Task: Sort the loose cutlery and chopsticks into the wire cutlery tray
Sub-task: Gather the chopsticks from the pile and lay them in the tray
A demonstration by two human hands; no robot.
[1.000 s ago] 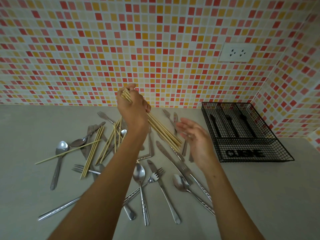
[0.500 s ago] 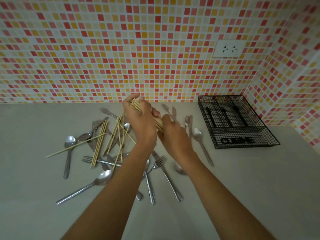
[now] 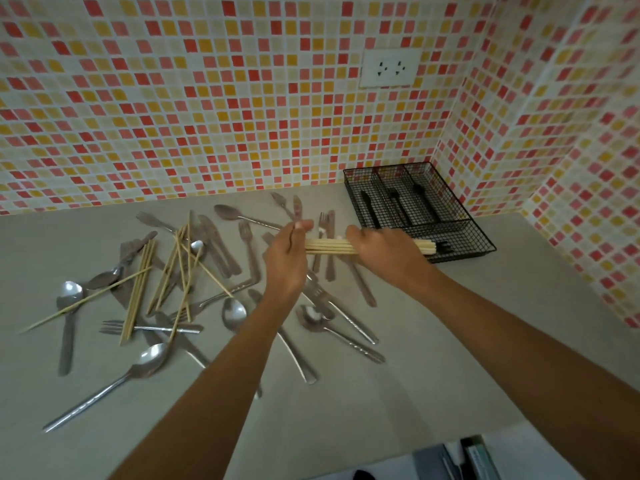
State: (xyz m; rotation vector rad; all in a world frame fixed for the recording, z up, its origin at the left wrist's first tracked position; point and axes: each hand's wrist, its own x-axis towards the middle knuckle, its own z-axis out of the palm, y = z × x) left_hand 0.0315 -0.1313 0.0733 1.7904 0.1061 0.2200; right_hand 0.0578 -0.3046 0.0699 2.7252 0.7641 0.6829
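You hold one bundle of pale wooden chopsticks [image 3: 330, 247] level above the grey counter [image 3: 450, 341] with both hands. Your left hand [image 3: 287, 261] has its fingers curled round the bundle's left end. Your right hand [image 3: 388, 252] wraps it further along, and the tips stick out just past your right fingers.

The bundle's long axis runs left to right, from your left fingers through your right. The black wire cutlery tray [image 3: 465, 233] lies just beyond your right fingers, so the right hand is nearer. The protruding tips overlap the tray's near crosswise compartment, which runs the same way as the bundle. Whether they touch the wire cannot be told.

Left of your left fingers, loose chopsticks [image 3: 136, 296], spoons [image 3: 70, 294] and forks [image 3: 114, 326] lie scattered, and more cutlery lies beneath both wrists.
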